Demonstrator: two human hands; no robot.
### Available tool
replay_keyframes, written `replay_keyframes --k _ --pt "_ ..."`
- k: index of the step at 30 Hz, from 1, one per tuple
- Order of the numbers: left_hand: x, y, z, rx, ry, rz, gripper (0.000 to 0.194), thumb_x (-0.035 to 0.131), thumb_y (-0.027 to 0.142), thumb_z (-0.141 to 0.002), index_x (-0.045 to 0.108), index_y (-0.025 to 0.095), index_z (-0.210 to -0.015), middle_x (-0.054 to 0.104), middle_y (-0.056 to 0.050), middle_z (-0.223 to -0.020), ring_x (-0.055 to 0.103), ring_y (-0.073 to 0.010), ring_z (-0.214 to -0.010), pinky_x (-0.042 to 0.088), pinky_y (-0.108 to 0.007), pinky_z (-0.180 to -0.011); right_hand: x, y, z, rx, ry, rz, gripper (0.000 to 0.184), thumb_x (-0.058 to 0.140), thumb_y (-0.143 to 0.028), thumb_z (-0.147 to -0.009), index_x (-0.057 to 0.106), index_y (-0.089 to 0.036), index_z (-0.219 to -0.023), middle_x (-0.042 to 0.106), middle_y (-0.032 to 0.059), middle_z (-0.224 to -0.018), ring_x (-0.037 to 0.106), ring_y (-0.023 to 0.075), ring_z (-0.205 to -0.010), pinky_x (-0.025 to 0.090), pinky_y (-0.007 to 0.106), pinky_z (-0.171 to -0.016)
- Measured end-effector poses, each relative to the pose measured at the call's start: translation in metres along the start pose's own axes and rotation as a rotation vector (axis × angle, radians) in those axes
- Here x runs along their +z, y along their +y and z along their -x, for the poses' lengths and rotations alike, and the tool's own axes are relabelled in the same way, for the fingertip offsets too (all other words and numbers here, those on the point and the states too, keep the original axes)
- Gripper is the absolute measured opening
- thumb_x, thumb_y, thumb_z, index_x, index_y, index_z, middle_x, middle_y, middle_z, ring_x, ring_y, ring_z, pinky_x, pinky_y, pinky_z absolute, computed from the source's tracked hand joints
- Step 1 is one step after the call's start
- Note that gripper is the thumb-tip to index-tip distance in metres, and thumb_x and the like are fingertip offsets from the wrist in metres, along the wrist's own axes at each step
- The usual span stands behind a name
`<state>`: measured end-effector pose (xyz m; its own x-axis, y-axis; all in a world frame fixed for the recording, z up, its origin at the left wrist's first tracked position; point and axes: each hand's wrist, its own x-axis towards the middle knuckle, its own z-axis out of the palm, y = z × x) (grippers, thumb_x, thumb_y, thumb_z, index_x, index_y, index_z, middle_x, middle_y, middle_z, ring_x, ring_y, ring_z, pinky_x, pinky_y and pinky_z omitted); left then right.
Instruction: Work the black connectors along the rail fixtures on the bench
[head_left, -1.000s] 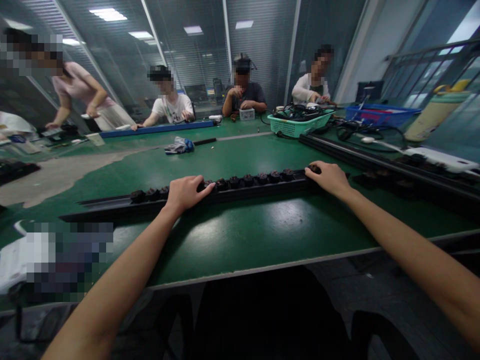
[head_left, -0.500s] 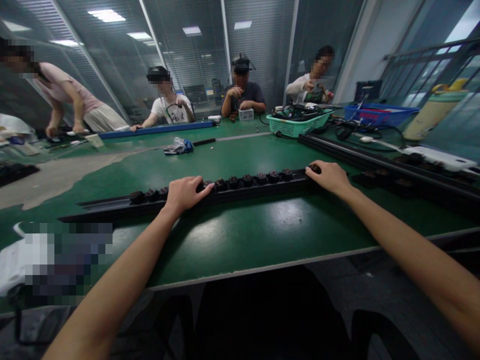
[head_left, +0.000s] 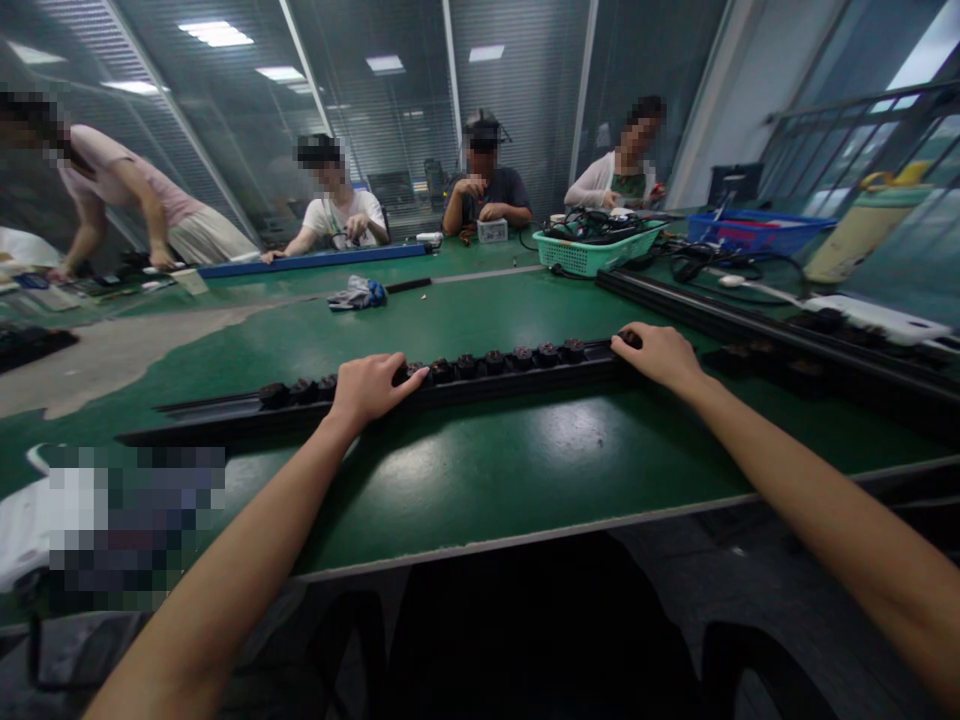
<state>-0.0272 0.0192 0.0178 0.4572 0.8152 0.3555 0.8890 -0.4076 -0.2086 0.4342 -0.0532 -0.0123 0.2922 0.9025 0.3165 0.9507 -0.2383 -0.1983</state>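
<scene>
Your left hand (head_left: 369, 390) and right hand (head_left: 656, 356) rest curled on the row of black plugs (head_left: 487, 364), neither clearly gripping, along the black rail (head_left: 195, 420), whose left end shows bare

Long ceiling lights (head_left: 215, 34) give bright, even room light and leave pale glare on the green table (head_left: 570, 432), while the floor (head_left: 750, 600) below its edge sits in deep shadow. The left hand (head_left: 367, 392) and right hand (head_left: 660, 358) look sharp, but wide-angle distortion bends the glass walls (head_left: 360, 120), and a pixelated patch (head_left: 127, 525) blurs the lower left.
</scene>
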Motion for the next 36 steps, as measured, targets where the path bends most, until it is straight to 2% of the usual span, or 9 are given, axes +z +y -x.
replay_keyframes --k 11,36 --pt "-0.0005 0.0004 -0.0003 -0.012 -0.008 0.003 0.069 0.028 0.074 -0.099 0.07 0.02 -0.092 0.076 -0.013 -0.094 0.069 -0.0293 -0.087 0.033 -0.032 -0.063 0.0002 0.0025 -0.0017 0.019 0.005 0.009 0.053 0.045 -0.056 -0.096 0.076 -0.021 -0.12 0.077 0.0146 -0.114 0.07 0.0342 -0.105 0.05 0.041 -0.086" --pt "-0.0017 0.0005 0.0006 -0.007 -0.008 0.007 0.069 0.027 0.074 -0.099 0.069 0.02 -0.091 0.076 -0.012 -0.095 0.07 -0.0291 -0.087 0.032 -0.032 -0.062 -0.0009 0.0054 -0.0008 0.08 -0.005 -0.019 0.056 0.046 -0.057 -0.095 0.075 -0.019 -0.125 0.076 0.0166 -0.118 0.07 0.036 -0.108 0.052 0.042 -0.086"
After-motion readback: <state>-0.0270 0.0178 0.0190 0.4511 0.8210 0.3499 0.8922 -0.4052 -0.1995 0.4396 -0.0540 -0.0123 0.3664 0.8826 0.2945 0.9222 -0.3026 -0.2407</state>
